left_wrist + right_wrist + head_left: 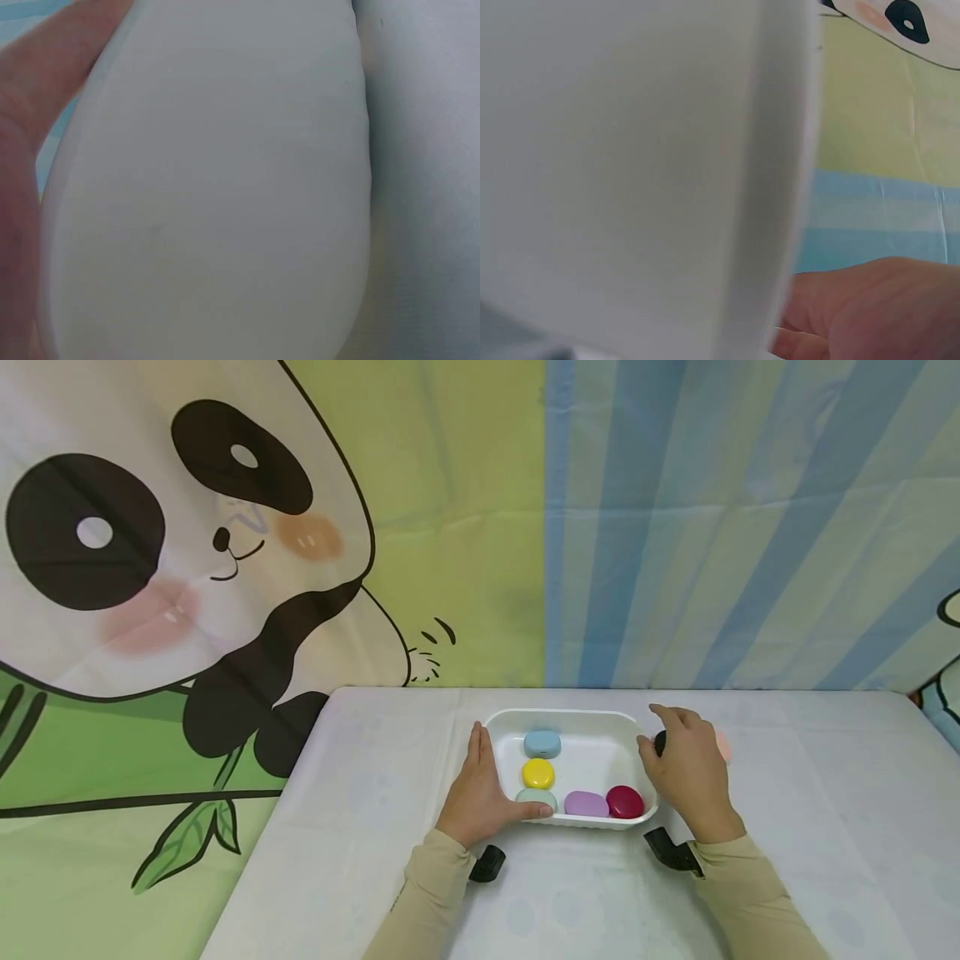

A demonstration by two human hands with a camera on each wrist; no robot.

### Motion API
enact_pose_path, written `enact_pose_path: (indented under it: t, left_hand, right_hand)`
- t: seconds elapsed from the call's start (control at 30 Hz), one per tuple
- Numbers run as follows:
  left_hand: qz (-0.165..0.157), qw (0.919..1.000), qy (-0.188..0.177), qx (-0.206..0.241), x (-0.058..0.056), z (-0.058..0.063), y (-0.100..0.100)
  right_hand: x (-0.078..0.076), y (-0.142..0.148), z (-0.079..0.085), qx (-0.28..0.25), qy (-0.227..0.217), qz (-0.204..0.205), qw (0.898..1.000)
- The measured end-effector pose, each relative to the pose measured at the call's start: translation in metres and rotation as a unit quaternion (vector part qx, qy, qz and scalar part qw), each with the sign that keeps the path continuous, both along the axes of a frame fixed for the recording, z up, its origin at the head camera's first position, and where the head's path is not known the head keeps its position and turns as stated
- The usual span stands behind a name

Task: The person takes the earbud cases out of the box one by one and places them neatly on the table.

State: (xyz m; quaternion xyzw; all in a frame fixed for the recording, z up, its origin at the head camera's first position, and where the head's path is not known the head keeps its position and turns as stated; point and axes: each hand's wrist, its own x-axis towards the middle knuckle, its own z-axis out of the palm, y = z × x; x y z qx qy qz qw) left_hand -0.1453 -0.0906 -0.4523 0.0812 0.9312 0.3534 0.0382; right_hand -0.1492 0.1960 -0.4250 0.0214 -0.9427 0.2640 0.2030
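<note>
A white plastic tray (pixel 594 770) stands on the white table. Its left end is spanned by my left hand (pixel 483 797), straight fingers along the side and thumb on the near rim. Inside lie smooth rounded pieces: light blue (pixel 542 744), yellow (pixel 537 773), mint green (pixel 537 797), purple (pixel 587 803) and dark red (pixel 625 802). My right hand (pixel 688 764) arches at the right end, thumb and forefinger apart. A black round piece (pixel 660 743) shows between them, partly hidden. Both wrist views are filled mostly by the tray's outer wall (pixel 217 180).
Behind the right hand, a pale pink piece (pixel 723 747) peeks out on the table (pixel 840 827). A printed cloth with a panda and blue stripes (pixel 675 527) hangs along the table's back edge. Black wrist mounts (pixel 487 864) jut inward from both sleeves.
</note>
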Motion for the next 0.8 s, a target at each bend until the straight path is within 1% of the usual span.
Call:
enact_pose_path:
  t: [0.1, 0.27, 0.57, 0.8]
  left_hand:
    - [-0.001, 1.0000, -0.001, -0.004, 0.000, 0.000, 0.000]
    - [-0.004, 1.0000, 0.002, -0.004, 0.000, 0.000, 0.000]
    - [-0.008, 1.0000, 0.005, -0.003, -0.001, -0.002, -0.001]
    - [-0.008, 0.9999, 0.012, -0.006, -0.002, -0.003, -0.001]
  right_hand:
    - [0.000, -0.011, 0.001, -0.002, 0.009, 0.017, 1.000]
    - [-0.003, -0.028, 0.001, 0.006, 0.003, 0.030, 1.000]
    - [-0.006, -0.058, -0.001, 0.013, -0.031, 0.050, 0.998]
    - [-0.010, -0.079, -0.002, 0.021, -0.058, 0.085, 0.994]
